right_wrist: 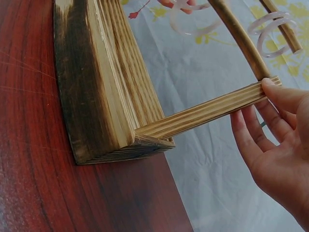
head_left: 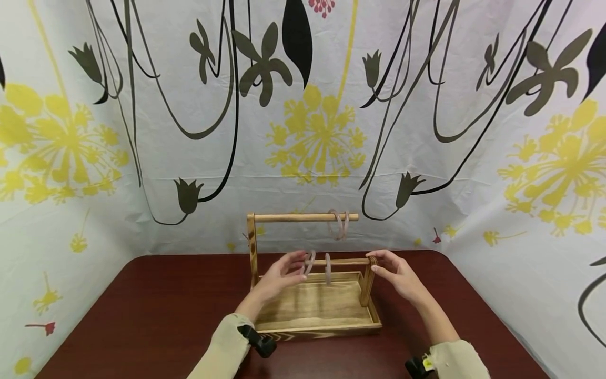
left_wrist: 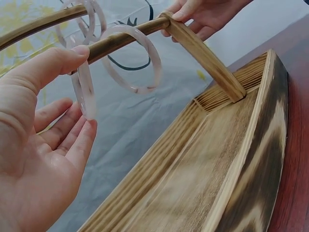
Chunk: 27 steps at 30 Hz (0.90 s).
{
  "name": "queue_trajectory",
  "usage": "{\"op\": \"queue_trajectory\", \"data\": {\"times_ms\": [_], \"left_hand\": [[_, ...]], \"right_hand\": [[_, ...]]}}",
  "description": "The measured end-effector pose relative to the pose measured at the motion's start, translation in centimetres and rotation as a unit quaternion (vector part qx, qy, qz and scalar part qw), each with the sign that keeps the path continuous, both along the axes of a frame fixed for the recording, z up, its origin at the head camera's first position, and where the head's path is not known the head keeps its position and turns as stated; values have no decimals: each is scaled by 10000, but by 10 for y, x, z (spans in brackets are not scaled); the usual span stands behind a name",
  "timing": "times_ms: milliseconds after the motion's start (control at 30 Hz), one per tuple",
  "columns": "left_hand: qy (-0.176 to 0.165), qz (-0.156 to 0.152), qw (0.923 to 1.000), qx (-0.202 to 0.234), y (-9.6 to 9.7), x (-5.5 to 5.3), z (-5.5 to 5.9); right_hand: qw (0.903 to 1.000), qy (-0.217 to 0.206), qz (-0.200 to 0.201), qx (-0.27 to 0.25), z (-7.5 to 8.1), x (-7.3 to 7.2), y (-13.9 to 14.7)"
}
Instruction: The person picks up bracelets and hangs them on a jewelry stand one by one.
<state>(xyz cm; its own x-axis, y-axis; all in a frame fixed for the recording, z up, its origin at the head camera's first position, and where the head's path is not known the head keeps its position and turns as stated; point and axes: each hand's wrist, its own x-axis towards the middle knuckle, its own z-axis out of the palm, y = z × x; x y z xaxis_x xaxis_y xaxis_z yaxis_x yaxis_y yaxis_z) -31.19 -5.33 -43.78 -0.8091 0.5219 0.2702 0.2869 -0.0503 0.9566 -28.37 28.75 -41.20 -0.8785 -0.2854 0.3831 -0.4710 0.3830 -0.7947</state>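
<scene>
A wooden bangle stand has a tray base [head_left: 326, 308], an upper bar [head_left: 293, 217] and a lower bar [head_left: 349, 262]. At the lower bar's free left end, my left hand [head_left: 279, 276] pinches a pale pinkish translucent bangle [left_wrist: 86, 92], thumb at its top and fingertips at its bottom. The bangle encircles or overlaps the bar tip; the thumb hides which. Another bangle [left_wrist: 155, 65] hangs farther along that bar. My right hand [right_wrist: 285, 130] grips the top of the short post [right_wrist: 207, 107], thumb by the bar joint. Two bangles [head_left: 346, 226] hang near the upper bar's right end.
The stand sits on a dark red-brown table [head_left: 180, 310]. A tall post [head_left: 253, 247] carries the upper bar on the left. Behind and beside the table hangs a white cloth [head_left: 165, 158] with printed flowers. A dark device [head_left: 258, 342] is strapped at the left wrist.
</scene>
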Motion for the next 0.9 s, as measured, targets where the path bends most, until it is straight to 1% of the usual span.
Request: {"op": "queue_trajectory", "data": {"times_ms": [100,200,400,433,500,667,800,900], "left_hand": [[-18,-38,10000,38,4,-1,-2],[32,-91,9999,33,8,-2,-5],[59,-47,10000,-29,12,-2,-7],[14,-41,10000,-17,13,-2,-7],[-18,-71,10000,2,15,-2,-8],[40,-167,9998,105,19,-2,-10],[69,-145,9998,81,19,-2,-10],[76,-121,9999,-33,16,-2,-7]], "right_hand": [[10000,63,46,-17,-1,-1,0],[10000,82,48,-12,-3,-2,1],[10000,55,-5,-18,-6,-4,2],[10000,59,0,-14,-6,-4,3],[10000,76,6,-6,-6,-4,2],[9999,111,40,-38,-5,-1,2],[10000,-3,45,-54,-5,-3,4],[9999,-132,-8,-9,-4,-5,5]]}}
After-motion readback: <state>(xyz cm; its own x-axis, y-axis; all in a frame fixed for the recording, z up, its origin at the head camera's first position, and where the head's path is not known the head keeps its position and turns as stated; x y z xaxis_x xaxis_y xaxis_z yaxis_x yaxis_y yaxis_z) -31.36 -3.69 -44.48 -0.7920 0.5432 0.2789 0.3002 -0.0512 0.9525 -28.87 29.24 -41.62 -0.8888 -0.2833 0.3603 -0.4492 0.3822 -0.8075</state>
